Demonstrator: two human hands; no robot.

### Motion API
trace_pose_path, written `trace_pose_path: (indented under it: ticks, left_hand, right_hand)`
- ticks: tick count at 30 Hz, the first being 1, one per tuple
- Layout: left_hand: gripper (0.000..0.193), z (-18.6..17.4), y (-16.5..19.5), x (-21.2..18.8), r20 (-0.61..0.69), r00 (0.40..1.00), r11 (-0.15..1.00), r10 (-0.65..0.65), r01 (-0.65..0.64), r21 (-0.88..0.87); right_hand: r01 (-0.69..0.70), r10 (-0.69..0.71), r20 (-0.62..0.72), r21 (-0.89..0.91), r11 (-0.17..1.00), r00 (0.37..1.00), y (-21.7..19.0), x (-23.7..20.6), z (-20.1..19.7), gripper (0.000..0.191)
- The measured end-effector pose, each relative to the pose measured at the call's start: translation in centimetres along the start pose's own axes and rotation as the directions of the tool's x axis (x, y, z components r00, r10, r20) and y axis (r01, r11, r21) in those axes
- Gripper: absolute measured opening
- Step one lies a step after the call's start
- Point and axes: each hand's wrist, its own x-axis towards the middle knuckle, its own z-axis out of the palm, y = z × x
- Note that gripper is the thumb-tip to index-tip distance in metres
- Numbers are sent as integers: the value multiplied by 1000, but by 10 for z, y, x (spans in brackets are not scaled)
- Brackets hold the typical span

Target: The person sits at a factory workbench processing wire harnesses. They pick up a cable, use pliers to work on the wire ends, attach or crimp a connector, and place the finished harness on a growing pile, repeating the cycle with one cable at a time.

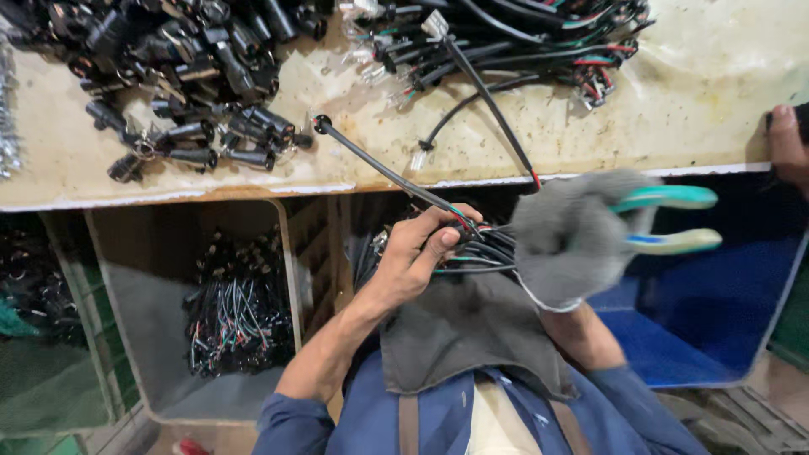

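Fingers [438,229] of the bare left hand [417,253] clenched round a bundle of black wires [476,248], frame centre, just below the bench edge. Right hand [569,236], in a grey glove, grips pliers with teal and blue handles [670,219], jaws hidden at the bundle. Black connectors [194,76] heaped upper left on the stained bench [691,101]; another person's hand [788,147] at far right edge.

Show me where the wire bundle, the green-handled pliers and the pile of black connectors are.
wire bundle [472,248]: head view, on the black wires just right of the bare left hand.
green-handled pliers [670,198]: head view, on the upper green handle.
pile of black connectors [181,59]: head view, middle of the heap on the bench.
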Motion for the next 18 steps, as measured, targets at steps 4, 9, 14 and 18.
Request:
trace_pose_path:
  ticks: [4,9,14,18]
  left_hand:
    - [31,0,-5,-5,67,984,983,163,-168,73]
    - [37,10,5,-8,59,997,998,46,-43,-56]
    - [60,9,22,-6,267,940,699,211,-336,631]
    - [61,-9,32,-9,329,943,273,59,-332,903]
  right_hand:
    - [-162,162,32,396,904,986,2,-5,8,14]
    - [-229,234,53,502,834,971,8,5,6,13]
    - [-253,244,-94,-98,963,965,-1,34,-4,21]
    - [587,-67,599,-798,-136,798,-14,64,-4,37]
